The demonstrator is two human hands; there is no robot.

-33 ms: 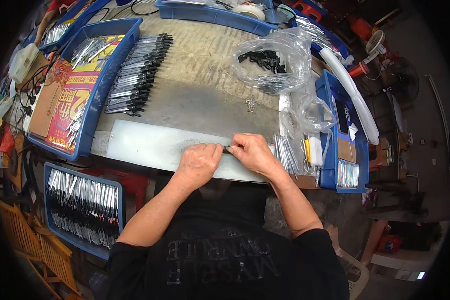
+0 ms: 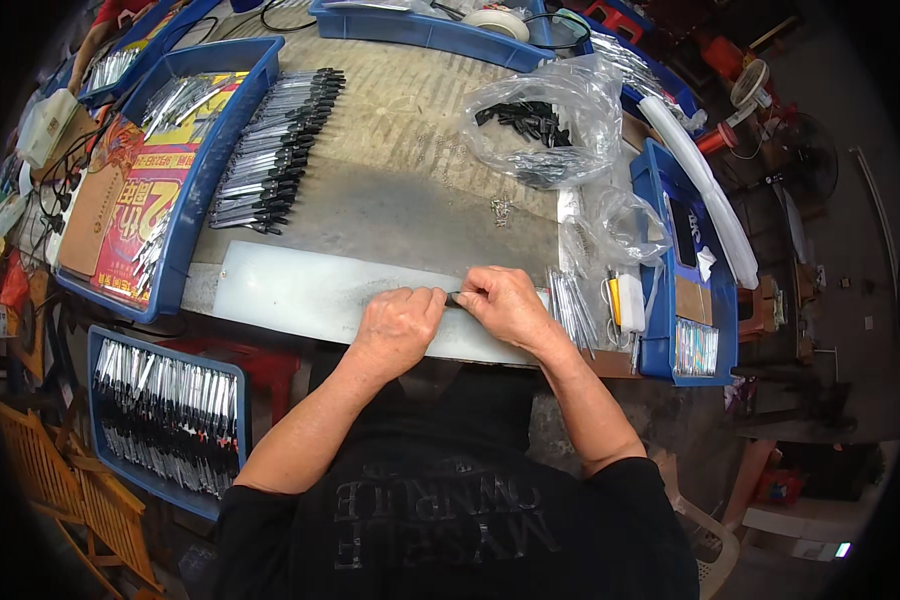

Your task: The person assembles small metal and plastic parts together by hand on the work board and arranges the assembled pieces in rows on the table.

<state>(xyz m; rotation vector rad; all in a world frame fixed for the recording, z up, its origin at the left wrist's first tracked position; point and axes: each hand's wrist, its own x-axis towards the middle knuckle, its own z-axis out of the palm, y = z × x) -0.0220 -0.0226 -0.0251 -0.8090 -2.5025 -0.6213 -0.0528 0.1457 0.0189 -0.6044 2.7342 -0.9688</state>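
Both hands meet above a whitish flat strip (image 2: 290, 290) along the table's near edge. My left hand (image 2: 402, 325) is closed, its thumb and fingers pinching one end of a small black pen part (image 2: 452, 299). On the other end, my right hand (image 2: 502, 305) pinches too, fingertips almost touching the left ones. Most of the part is hidden by the fingers. A row of clear pens with black ends (image 2: 275, 150) lies at the far left. Beyond my right hand, a clear plastic bag (image 2: 595, 105) holds black pen parts (image 2: 530, 122). Small metal pieces (image 2: 501, 211) lie in a little heap.
Thin silvery rods (image 2: 573, 310) lie right of my right hand, beside a blue tray (image 2: 648, 340). A larger blue tray (image 2: 175, 270) stands at the left. Below it, another blue tray (image 2: 242, 420) is full of pens. A blue bin (image 2: 410, 32) borders the back.
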